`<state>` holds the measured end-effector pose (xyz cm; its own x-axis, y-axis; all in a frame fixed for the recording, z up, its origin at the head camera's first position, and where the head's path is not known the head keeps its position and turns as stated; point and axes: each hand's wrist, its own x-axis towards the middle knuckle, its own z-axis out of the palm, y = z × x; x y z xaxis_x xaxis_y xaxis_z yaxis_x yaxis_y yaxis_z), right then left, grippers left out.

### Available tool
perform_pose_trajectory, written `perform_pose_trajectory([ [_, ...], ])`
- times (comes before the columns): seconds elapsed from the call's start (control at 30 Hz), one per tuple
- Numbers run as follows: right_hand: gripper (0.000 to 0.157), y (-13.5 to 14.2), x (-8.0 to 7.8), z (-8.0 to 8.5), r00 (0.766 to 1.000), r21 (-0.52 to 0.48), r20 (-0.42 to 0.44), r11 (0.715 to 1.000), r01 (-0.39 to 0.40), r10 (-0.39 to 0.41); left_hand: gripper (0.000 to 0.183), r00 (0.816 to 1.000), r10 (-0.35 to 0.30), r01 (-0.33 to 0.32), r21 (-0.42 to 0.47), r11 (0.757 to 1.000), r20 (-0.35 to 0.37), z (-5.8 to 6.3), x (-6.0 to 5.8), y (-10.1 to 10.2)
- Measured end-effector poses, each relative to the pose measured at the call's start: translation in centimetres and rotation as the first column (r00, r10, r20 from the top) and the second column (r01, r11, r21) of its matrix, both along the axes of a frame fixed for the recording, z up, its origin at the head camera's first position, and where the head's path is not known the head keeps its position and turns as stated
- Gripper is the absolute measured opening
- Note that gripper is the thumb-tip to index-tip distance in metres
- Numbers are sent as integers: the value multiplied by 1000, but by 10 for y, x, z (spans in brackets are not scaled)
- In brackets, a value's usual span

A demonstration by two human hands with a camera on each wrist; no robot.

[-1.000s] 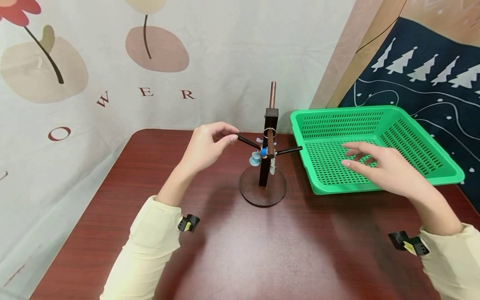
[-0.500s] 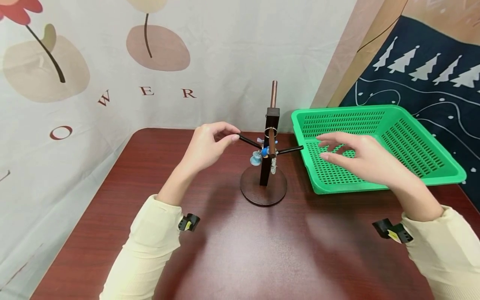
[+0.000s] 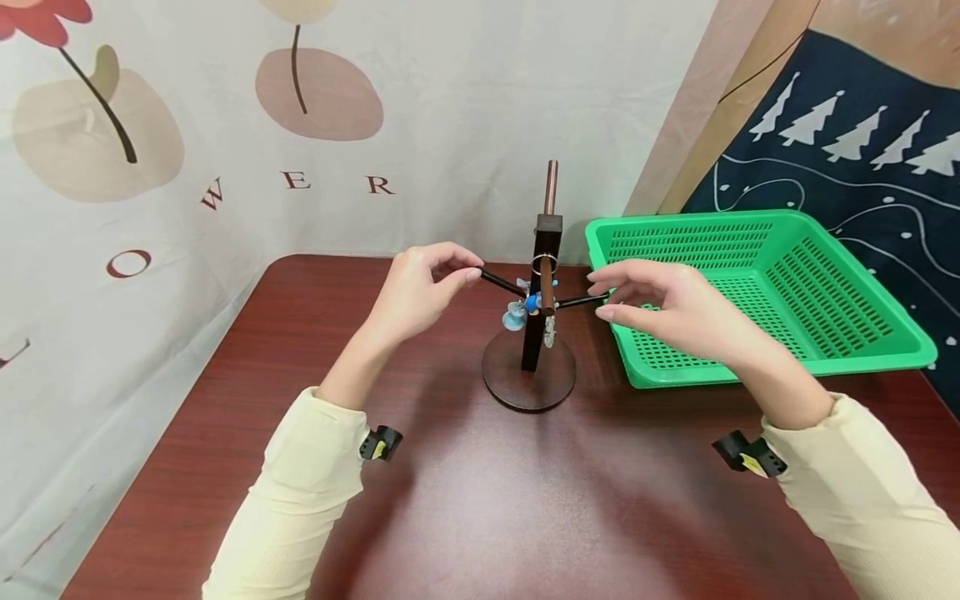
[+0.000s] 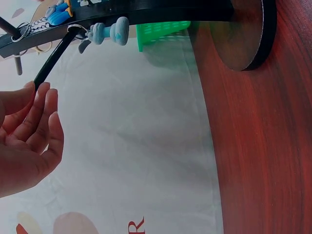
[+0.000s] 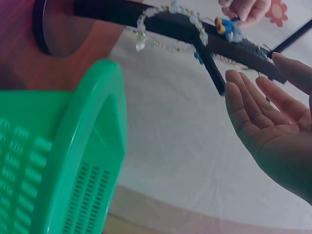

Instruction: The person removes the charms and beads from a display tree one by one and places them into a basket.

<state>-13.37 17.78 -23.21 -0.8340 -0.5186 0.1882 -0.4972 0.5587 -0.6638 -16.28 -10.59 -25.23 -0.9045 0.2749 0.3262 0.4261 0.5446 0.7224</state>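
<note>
Near the centre of the head view, a dark stand (image 3: 532, 346) rises upright from a round base (image 3: 513, 387) on the reddish-brown desk (image 3: 480, 500). A copper-coloured rod (image 3: 551, 187) points up from its top, and a brown peg (image 3: 547, 287) juts toward the viewer.

Left of the post, the left hand (image 3: 420, 292) pinches the outer end of a slim black arm (image 3: 498, 280) between thumb and fingertips, its other fingers bent loosely. A pale blue piece (image 3: 513, 317) hangs by the inner end of that arm.

Right of the post, the right hand (image 3: 663, 300) has its fingers spread apart from the thumb and grips nothing. Its fingertips are at the outer end of the opposite black arm (image 3: 577, 301); whether they touch it, I cannot tell. In the right wrist view, a clear beaded loop (image 5: 148, 12) hangs about that arm, with a blue and orange charm (image 5: 228, 29) toward the upper right.

A green basket (image 3: 675, 377) fills the right side of the head view, partly behind the right hand. A pale printed cloth (image 3: 465, 125) covers the upper left and centre.
</note>
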Motion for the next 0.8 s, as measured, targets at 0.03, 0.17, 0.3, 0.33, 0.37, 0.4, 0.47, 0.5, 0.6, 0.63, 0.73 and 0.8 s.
perform_pose_trajectory([
  [0.03,32,-3,-1,-1,1000,1,2,1000,-3,3,11,1000,0,0,-1,1000,0,0,0,0],
  [0.17,31,-13,-4,-4,1000,-13,24,1000,-4,4,11,1000,1,-1,2,1000,5,-1,-1,0],
  [0.3,30,-22,-8,-8,999,-36,47,999,8,-6,11,1000,0,0,6,1000,10,-1,-1,0],
  [0.33,29,-24,-9,-10,998,-40,54,999,10,-8,11,1000,-1,1,4,1000,9,-1,-1,0],
  [0.37,28,-25,-10,-11,998,-43,61,999,14,-11,11,1000,-1,1,5,1000,9,0,0,0],
  [0.4,27,-27,-10,-12,998,-46,68,999,17,-14,11,1000,-2,2,4,1000,9,0,0,0],
  [0.47,26,-30,-10,-14,996,-51,82,998,23,-19,11,1000,-2,2,5,1000,10,-1,0,0],
  [0.5,25,-31,-11,-15,996,-53,89,998,25,-20,11,1000,-2,2,4,1000,9,-1,-1,1],
  [0.6,21,-35,-11,-17,994,-62,105,997,40,-33,10,1000,-2,2,7,1000,8,-1,-1,1],
  [0.63,19,-36,-11,-18,993,-63,109,997,46,-39,10,1000,-1,1,8,1000,7,-2,-1,1],
  [0.73,17,-38,-12,-19,991,-69,122,996,63,-54,10,1000,0,0,7,1000,5,-2,-1,1],
  [0.8,15,-39,-13,-19,990,-74,129,995,71,-61,10,1000,3,-3,5,1000,5,-2,-1,1],
])
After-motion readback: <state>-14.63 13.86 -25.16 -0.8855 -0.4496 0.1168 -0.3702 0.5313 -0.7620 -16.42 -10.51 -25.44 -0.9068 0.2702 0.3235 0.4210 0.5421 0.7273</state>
